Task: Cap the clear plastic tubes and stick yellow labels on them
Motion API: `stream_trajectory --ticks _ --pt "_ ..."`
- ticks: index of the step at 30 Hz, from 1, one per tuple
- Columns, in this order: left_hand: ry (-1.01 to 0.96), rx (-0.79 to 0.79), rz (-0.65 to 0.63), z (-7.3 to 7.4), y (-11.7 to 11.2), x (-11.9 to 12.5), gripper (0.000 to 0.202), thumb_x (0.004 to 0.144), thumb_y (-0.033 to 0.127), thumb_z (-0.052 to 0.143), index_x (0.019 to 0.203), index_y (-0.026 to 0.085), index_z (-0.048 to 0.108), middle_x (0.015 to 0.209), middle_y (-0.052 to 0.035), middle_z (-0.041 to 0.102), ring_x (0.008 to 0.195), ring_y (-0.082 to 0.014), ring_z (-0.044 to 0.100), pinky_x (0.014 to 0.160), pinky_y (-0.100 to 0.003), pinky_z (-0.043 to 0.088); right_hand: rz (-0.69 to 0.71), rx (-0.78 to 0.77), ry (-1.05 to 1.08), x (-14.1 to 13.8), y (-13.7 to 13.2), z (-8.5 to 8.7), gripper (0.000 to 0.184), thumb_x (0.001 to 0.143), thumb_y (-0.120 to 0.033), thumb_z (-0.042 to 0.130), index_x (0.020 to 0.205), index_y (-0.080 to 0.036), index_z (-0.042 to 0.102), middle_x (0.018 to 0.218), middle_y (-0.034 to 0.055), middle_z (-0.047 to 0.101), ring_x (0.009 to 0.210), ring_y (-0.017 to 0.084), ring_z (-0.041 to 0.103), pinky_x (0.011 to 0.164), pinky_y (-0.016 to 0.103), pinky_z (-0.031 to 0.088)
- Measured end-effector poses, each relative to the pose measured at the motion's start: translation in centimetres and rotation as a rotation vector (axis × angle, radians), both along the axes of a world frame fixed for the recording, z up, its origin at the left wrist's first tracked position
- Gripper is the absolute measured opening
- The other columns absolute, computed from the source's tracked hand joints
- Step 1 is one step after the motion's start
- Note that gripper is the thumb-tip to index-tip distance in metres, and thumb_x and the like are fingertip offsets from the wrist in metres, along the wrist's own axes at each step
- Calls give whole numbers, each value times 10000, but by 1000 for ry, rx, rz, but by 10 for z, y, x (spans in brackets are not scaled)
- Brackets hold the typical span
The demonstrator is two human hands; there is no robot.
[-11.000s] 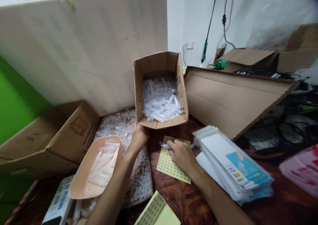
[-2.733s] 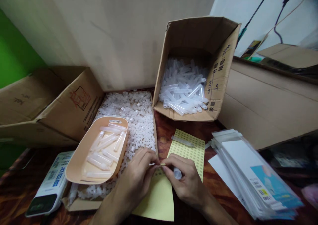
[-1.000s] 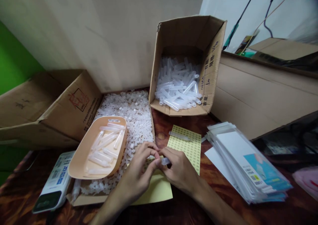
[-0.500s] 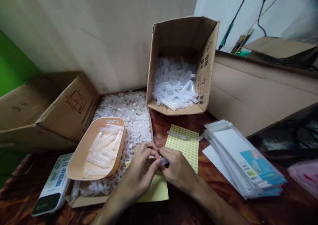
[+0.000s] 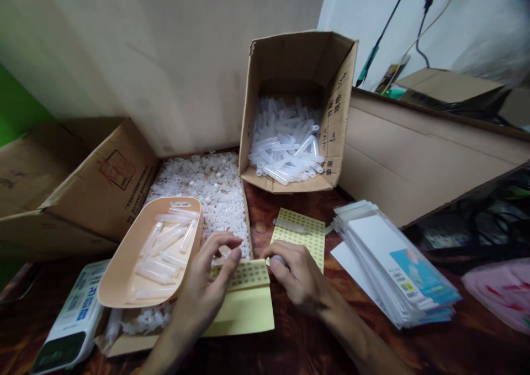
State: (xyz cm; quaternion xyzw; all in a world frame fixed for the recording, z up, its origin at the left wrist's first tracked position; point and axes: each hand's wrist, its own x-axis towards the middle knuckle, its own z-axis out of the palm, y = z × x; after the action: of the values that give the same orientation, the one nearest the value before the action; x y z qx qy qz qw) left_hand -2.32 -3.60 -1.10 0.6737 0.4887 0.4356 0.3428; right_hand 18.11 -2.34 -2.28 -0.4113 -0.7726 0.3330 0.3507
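My left hand [image 5: 202, 281] is open, thumb and fingers apart, beside the near edge of a shallow carton of small white plastic pieces [image 5: 226, 198]. In my right hand [image 5: 300, 278] a translucent plastic tube [image 5: 280, 260] is gripped, with only its rounded end showing. Between the hands lies a yellow sheet of small round stickers [image 5: 250, 274], its lower part plain yellow. A second sticker sheet [image 5: 317, 242] is behind my right hand, with a tube [image 5: 291, 225] lying across it.
An orange basin [image 5: 108, 286] holding several tubes rests on the carton. Behind stands a tilted cardboard box [image 5: 345, 110] of tubes. Packaged sleeves [image 5: 389, 259] are stacked at right. A white device [image 5: 72, 314] and another cardboard box [image 5: 95, 181] are at left.
My hands have parted: the left moved left and opened, while the right keeps the tube. The sticker sheet between them is now more exposed. The view has shifted slightly.
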Motion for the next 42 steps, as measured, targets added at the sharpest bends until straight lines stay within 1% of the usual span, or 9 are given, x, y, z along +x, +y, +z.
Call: stream_trajectory --ticks 5,8,10,16,21,26,30,34,42 --pt "22 -8 26 2 2 -13 130 1020 320 528 1031 256 641 1025 -19 648 1007 -184 610 851 -290 478 -97 45 -8 9 4 -4 337 922 -261 378 595 -218 447 558 -9 483 534 148 470 562 293 308" --pt "50 19 -23 4 3 -12 128 1024 308 521 1018 250 635 997 -30 656 989 -190 628 847 -297 495 -105 66 -97 7 4 -7 366 929 -249 385 573 -234 303 523 -37 363 486 129 381 535 302 241" --pt "100 48 -51 6 3 -11 124 1024 286 515 1018 244 631 998 -40 663 982 -196 638 842 -301 504 -116 102 -163 6 6 -9 373 952 -247 385 587 -234 310 529 -40 367 485 128 379 535 306 234" --pt "326 138 -168 -4 3 -21 172 985 283 576 1148 250 620 1128 -68 677 1048 -242 655 876 -349 528 -352 327 -540 11 23 -19 283 1028 -382 480 860 -182 588 819 78 591 778 251 528 721 359 386" --pt "469 135 -203 -21 5 -26 202 933 272 650 1128 228 624 1118 -81 686 993 -271 660 844 -391 543 -378 374 -717 15 30 -37 262 977 -267 564 1188 -112 580 1105 184 590 1025 354 517 881 460 411" --pt "525 123 -223 -24 5 -29 216 979 314 587 1180 235 597 1175 -87 661 1024 -278 642 865 -418 530 -414 324 -718 20 34 -51 390 918 -90 436 1297 -90 529 1129 176 617 1014 343 525 881 468 399" --pt "578 108 -257 -25 5 -28 243 907 240 674 1139 202 610 1129 -91 668 997 -291 652 821 -411 535 -414 239 -581 26 38 -50 394 847 -11 407 1152 -149 614 1034 120 650 987 306 558 861 429 392" --pt "667 88 -257 -23 7 -24 251 827 151 727 1056 193 635 1017 -69 698 910 -287 666 760 -384 521 -386 169 -416 29 40 -47 379 767 18 398 997 -173 631 975 103 646 969 285 573 857 406 418" --pt "722 -59 -280 -12 7 -21 64 939 201 625 1002 194 625 967 -53 692 901 -272 681 734 -347 488 -320 137 -319 28 39 -44 392 743 17 398 1009 -175 611 990 100 627 996 282 574 886 407 459"
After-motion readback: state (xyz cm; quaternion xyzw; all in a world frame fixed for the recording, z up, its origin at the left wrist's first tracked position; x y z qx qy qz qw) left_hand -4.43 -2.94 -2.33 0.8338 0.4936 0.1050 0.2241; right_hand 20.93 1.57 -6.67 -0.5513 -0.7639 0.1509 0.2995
